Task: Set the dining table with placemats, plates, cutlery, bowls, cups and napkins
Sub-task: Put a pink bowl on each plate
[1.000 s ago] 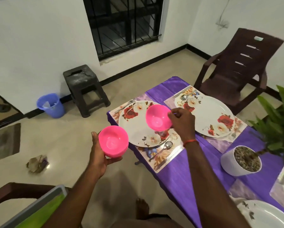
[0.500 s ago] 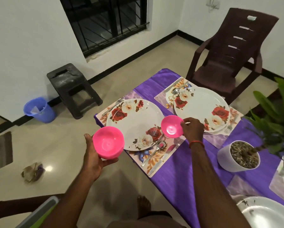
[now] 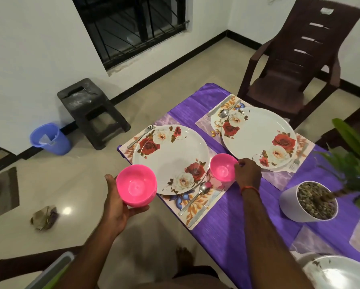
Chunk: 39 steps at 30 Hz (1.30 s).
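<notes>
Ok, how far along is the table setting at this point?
Done: the nearer placemat has its plate and cutlery; the farther placemat likewise. A third plate shows at the bottom edge.
In hand: the right hand holds one pink bowl at the nearer placemat's corner; the left hand holds a stack of pink bowls.
Left: bowls for the other places; no cups or napkins are in view.

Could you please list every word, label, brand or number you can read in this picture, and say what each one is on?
No text can be read.
The pale sticker at the top of the brown chair back: too small and blurred to read.
Nothing else in view shows lettering.
</notes>
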Motion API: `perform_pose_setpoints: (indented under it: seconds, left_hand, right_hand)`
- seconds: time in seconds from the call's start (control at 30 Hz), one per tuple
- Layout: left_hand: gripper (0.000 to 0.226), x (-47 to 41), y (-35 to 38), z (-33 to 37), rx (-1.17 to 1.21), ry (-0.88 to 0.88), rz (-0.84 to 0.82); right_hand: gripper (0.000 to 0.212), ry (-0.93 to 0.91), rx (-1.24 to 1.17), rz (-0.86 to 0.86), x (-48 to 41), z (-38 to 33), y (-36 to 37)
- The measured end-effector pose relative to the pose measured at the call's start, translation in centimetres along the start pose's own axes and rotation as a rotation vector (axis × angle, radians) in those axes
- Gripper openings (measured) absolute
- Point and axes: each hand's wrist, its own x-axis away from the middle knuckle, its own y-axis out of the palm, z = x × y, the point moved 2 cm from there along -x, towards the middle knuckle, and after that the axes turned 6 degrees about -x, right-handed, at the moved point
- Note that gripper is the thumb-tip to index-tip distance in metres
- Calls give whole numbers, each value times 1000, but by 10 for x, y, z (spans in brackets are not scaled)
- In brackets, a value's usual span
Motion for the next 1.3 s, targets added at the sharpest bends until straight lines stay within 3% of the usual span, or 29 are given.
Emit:
perform_pose_setpoints:
  seconds: [0.23,0.3,0.37,0.47,0.6,0.7,0.8,0.87,0.93,1.03,1.3]
  left_hand:
    - [81,-4,-1,5,9,-3,-3]
    - [80,-7,-3,8,13,-2,-4]
    - [78,-9,-5,11,12,-4,-6]
    - [77,-15,-10,18,17,-4,-12]
    - [80,-27,-15,38,3,-2,-18]
    - [87,-42,-26,56,13,-7,-37]
    - [89,-58,-42,78,16,16,-76]
    - [89,-67,-53,93,1,45,-101]
    - [83,-75,-68,110,-30,79,-114]
    - [73,-86,-94,135,-108,122,-78]
    - [74,-119,-167,184,-85,128,-41]
  right_hand:
    - [22,-49,55,9,2,-2,-1]
    - [32,-80,111,2,4,-7,-2]
    - [44,-181,237,16,6,-17,-6]
    - [41,-424,337,59,10,-50,-6]
    - [27,-582,96,-74,30,-120,17]
    - [22,-528,-207,-233,59,-177,46]
    - [24,-473,-336,-482,103,-232,91]
    - [37,-480,-262,-686,133,-261,127]
    - [43,-563,-81,-754,157,-286,157]
    - [31,-699,136,-703,170,-315,188]
    - [30,-849,300,-607,202,-375,254]
